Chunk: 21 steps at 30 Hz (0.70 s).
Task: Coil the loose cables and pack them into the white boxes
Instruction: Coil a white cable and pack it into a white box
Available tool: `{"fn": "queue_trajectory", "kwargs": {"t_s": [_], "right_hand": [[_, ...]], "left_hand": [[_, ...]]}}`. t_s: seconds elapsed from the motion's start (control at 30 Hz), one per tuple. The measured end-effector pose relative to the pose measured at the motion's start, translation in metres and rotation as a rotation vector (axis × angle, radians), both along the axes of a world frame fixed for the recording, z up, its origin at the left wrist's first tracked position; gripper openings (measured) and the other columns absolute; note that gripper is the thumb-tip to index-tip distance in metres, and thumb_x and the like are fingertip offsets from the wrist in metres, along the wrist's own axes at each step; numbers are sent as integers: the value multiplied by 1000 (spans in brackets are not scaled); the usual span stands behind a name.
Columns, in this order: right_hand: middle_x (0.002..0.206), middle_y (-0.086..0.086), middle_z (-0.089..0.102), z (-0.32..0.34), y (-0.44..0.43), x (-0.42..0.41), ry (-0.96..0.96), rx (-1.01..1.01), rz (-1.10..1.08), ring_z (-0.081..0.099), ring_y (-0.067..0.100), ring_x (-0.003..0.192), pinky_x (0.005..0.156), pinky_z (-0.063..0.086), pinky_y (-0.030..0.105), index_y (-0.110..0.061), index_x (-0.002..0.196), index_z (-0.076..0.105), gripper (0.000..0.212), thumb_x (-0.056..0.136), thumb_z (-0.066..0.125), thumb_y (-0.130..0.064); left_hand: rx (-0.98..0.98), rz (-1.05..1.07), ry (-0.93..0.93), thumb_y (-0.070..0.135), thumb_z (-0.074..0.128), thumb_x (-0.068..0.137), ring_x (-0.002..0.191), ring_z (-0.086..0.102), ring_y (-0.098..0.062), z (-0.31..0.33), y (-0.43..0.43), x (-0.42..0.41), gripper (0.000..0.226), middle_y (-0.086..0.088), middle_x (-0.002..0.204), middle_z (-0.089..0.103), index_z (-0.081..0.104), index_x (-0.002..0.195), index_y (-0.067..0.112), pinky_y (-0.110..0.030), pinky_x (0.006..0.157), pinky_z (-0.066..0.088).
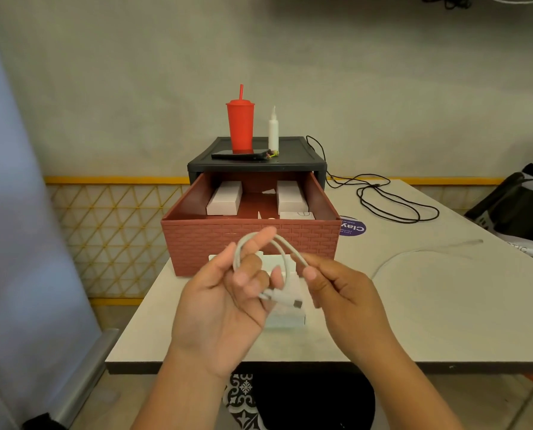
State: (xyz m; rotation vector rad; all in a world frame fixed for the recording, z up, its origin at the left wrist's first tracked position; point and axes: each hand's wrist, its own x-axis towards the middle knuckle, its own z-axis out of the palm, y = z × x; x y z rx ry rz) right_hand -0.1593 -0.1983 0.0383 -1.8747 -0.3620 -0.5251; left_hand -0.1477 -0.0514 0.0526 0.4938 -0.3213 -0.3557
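Left hand [218, 301] fingers hold thin white coiled cable [282, 297] | right hand [349, 293] fingers pinch its loop | above pale tabletop [445, 305]

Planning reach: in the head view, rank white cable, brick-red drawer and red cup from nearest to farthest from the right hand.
1. White cable, pinched in the right hand.
2. Brick-red drawer, just behind it.
3. Red cup, atop the black cabinet, farthest back.

open red drawer [249, 243] standing across the table's middle, 2 white boxes [225, 198] along its side walls, bare lane between them, black cable [392, 203] looped right rear, bare tabletop [445, 311] front right
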Motion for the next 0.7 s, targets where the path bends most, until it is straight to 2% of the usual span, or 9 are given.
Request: {"fn": "queue_trajectory", "kwargs": {"t_s": [0.07,0.1,0.17,0.27,0.4,0.47,0.53,0.63,0.7], "right_hand": [[55,-22,54,-4,-3,-3,94,-181,2,47,-1,55,56,36,13,-61,79,57,41,93,52,-23],[54,-19,52,-6,-4,-5,132,-287,10,45,1,54,53,33,16,-58,74,59,37,93,51,-27],[55,-13,49,-8,-6,-10,162,-421,26,42,6,55,54,31,20,-35,86,65,16,93,50,-32],[62,2,51,-6,-7,-14,120,-553,7,43,13,60,54,30,23,-14,82,56,25,94,48,-34],[69,-3,55,7,-5,-22,72,-699,-78,50,15,67,60,38,27,-21,77,48,24,94,44,-36],[78,-6,60,11,-4,-24,37,-758,-104,53,14,74,66,42,28,-23,82,53,20,94,44,-35],[92,-8,66,13,-5,-24,-8,-750,-112,58,13,84,73,46,28,-24,96,61,17,93,46,-33],[94,-13,68,16,-9,-26,-30,-716,-104,58,9,83,74,47,24,-32,101,64,16,90,52,-31],[86,-16,67,18,-13,-26,-33,-699,-93,57,5,77,71,46,20,-35,92,67,10,87,58,-33]], "left_hand": [[-22,146,27,16,63,67,47,58,-10,3,-3,-2,49,2,50,53,64,110,-8,-30,66,58],[-9,205,15,19,58,71,53,63,-11,4,-5,-3,49,1,54,57,61,113,-7,-29,67,58],[78,300,-72,19,46,80,67,69,-14,4,-8,-5,43,-2,63,65,53,118,-1,-27,68,58],[317,455,-184,21,45,79,86,70,-17,-4,-9,-2,45,-4,76,73,47,124,13,-23,74,56],[758,568,-432,19,48,94,108,58,4,-14,-15,-2,25,20,89,72,51,116,31,-16,90,45],[964,598,-547,13,40,99,107,47,22,-17,-21,-3,25,32,85,67,56,115,21,-2,86,36],[1095,580,-616,14,37,98,91,42,34,-18,-25,-4,28,40,79,61,50,120,27,5,77,32],[1183,520,-634,20,38,98,83,44,33,-19,-27,-5,34,50,75,50,35,104,54,3,74,33],[1144,462,-604,24,38,98,84,52,22,-22,-26,-5,33,42,84,55,36,110,55,-1,79,38]]}}
